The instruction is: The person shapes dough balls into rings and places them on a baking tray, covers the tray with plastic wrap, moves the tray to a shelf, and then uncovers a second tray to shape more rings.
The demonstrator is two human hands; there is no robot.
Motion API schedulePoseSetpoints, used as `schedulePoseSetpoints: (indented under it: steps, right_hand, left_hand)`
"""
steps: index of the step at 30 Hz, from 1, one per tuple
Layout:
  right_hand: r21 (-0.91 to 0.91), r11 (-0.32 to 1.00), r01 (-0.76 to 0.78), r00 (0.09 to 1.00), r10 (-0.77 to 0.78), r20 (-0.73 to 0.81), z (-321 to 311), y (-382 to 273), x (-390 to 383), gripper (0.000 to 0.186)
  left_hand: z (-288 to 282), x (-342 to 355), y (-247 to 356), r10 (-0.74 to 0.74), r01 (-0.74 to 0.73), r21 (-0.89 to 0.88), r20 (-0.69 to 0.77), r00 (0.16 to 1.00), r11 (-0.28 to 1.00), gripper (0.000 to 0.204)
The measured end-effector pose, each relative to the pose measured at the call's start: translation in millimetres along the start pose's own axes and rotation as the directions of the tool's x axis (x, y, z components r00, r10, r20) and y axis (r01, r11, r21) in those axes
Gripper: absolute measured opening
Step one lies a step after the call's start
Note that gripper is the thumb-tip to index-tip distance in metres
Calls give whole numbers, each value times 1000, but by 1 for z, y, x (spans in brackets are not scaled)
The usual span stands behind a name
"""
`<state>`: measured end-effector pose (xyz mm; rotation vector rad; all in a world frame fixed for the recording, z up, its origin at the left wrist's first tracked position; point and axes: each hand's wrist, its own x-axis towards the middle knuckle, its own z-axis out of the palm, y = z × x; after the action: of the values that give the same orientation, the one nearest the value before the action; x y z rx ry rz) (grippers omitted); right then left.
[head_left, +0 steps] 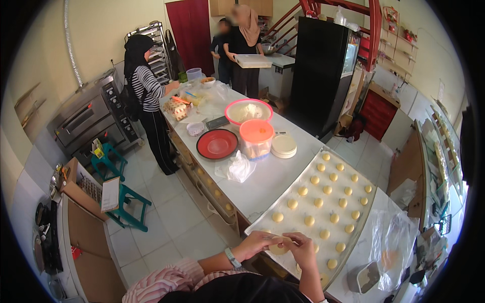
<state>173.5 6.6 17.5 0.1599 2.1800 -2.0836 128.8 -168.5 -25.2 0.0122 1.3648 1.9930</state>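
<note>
Over the near end of a lined baking tray [298, 182], my left hand [253, 245] and my right hand [301, 249] meet, fingers closed. Between them they hold a pale piece of dough [279, 248], partly hidden by the fingers. Rows of round, pale-yellow dough balls [319, 202] are spaced across the tray. A watch [233, 258] is on my left wrist. Nearest my right hand on the tray lies another dough ball [332, 263].
Beyond the tray stand a pink-rimmed bowl [233, 117] with dough, an orange-lidded tub [256, 134], a red round tray [217, 144] and a scale [284, 145]. Plastic sheeting [386, 242] and a metal tin [362, 279] lie right. A striped-sleeved person [146, 91] works at the far left; two others stand behind.
</note>
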Motion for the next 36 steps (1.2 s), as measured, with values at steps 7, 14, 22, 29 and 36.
schedulePoseSetpoints:
  steps: [7, 14, 22, 29, 36]
  right_hand:
    - [68, 997, -40, 998, 43, -51, -4, 3, -1, 23]
    - [-1, 1000, 21, 996, -21, -83, -3, 8, -1, 24]
    - [-63, 998, 3, 991, -11, -135, -13, 5, -7, 29]
    - [61, 998, -30, 998, 33, -47, -18, 15, -2, 25]
    - [89, 990, -113, 993, 114, -5, -21, 15, -11, 38]
  left_hand:
    - [6, -3, 6, -59, 59, -60, -2, 998, 996, 27]
    - [-3, 7, -1, 0, -1, -11, -21, 1000, 1000, 28]
    - [9, 12, 6, -48, 50, -118, 18, 999, 992, 25]
    - [8, 15, 14, -147, 150, -147, 30, 989, 978, 25]
    - [14, 18, 12, -197, 198, -11, 57, 979, 980, 29]
